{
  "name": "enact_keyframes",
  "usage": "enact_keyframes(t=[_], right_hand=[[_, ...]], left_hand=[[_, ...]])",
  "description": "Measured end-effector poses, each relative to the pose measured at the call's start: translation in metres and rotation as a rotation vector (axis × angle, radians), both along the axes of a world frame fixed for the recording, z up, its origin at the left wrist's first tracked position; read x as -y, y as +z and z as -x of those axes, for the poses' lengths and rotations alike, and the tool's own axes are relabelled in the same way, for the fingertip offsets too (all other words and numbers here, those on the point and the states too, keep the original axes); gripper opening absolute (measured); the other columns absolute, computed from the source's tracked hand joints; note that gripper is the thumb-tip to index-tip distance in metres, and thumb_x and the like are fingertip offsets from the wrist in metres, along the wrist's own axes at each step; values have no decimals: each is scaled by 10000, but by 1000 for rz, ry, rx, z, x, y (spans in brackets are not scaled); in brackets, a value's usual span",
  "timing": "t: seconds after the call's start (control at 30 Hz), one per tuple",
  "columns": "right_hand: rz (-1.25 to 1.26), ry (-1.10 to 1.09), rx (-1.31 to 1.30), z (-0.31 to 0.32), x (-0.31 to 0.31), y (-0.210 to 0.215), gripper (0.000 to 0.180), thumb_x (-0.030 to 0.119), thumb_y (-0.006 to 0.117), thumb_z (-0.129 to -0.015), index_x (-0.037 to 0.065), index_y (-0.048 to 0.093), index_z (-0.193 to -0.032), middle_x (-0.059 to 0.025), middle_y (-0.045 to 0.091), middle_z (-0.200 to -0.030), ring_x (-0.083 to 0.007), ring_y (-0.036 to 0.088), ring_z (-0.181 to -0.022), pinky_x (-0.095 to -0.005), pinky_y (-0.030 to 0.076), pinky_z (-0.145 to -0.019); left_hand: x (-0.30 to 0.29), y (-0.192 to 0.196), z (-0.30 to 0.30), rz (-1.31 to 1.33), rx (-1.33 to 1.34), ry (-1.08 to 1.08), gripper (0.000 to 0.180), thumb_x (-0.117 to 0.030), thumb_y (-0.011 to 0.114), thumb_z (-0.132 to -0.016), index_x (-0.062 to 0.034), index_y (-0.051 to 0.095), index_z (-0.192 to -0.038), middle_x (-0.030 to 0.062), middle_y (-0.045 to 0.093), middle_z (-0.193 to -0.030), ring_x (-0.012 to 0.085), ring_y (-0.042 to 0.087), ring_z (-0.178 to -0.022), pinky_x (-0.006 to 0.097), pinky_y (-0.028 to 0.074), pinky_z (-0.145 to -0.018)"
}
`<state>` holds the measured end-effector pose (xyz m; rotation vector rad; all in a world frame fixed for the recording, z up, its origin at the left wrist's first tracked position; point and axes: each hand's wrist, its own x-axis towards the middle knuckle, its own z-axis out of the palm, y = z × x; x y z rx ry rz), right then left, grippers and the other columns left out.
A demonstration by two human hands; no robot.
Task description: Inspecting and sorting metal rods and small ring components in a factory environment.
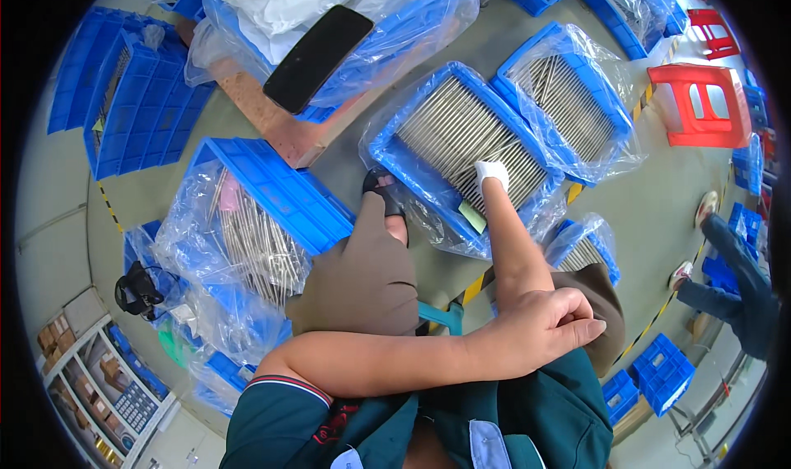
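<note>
I have the left hand (564, 321) nearest me, the arm laid across the body and the hand by the right arm's elbow; its fingers are curled with the thumb alongside, and I can't tell whether they grip anything. Farther out, the right hand (492, 172), in a white glove, is down at the metal rods (451, 125), toward the near end of their blue crate (380, 145). From my feed I can't tell whether its fingers are clamped on a rod or only rest there.

The rods lie flat, side by side, their long axes running crosswise over the crate, lower left to upper right in my view. Clear plastic film lines the crate, and a pale green slip (472, 216) sits beside the rods.

To the left, another blue crate (276, 193) holds looser rods pointing roughly away from the body. Beyond the main crate, a neighbouring crate (527, 47) carries more. The floor (651, 222) is smooth grey-green, crossed by yellow-and-black tape (472, 290). At far left ahead, a black phone (319, 59) lies on a film-covered crate above a brown board (264, 115). Off to the right I see a red plastic stool (700, 127) and another person's dark trousers (733, 263).
</note>
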<state>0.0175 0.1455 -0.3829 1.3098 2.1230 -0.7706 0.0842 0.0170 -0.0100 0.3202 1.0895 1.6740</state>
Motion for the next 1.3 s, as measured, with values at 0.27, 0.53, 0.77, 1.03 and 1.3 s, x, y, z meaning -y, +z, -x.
enact_keyframes(t=[0.27,0.53,0.77,1.03,1.3], right_hand=[[-218,-249,-146,-4,-20,17,323,200,523,-783,33,573,-1054,-230,621,-1032,-356,604,-992,-404,474,-842],[-173,-116,-168,11,-14,7,301,165,465,-830,68,569,-1096,-206,622,-1058,-345,596,-1018,-397,466,-870],[-183,-197,-162,19,-12,12,296,181,502,-810,59,583,-1066,-205,624,-1051,-340,601,-1006,-399,469,-861],[-291,202,-438,11,0,16,222,184,572,-778,77,616,-967,-194,610,-949,-348,593,-916,-421,477,-801],[-100,422,-347,23,-16,35,229,157,485,-803,40,654,-903,-203,640,-939,-353,623,-903,-424,505,-789]], left_hand=[[0,5,1,-8,-33,2,302,-287,554,-921,11,557,-966,58,580,-816,113,547,-773,247,449,-698],[2,8,6,-7,67,-52,283,-281,561,-919,-4,552,-973,39,576,-798,96,544,-761,232,443,-690],[1,3,7,-33,105,1,257,-247,559,-923,-5,544,-1008,7,579,-838,58,525,-778,208,438,-690],[-3,6,10,0,155,-84,241,-219,541,-934,-15,536,-1063,-11,547,-881,39,484,-794,189,418,-687],[-14,-4,6,63,251,-103,281,-266,504,-949,-13,542,-1065,-9,530,-823,45,484,-756,188,414,-676]])
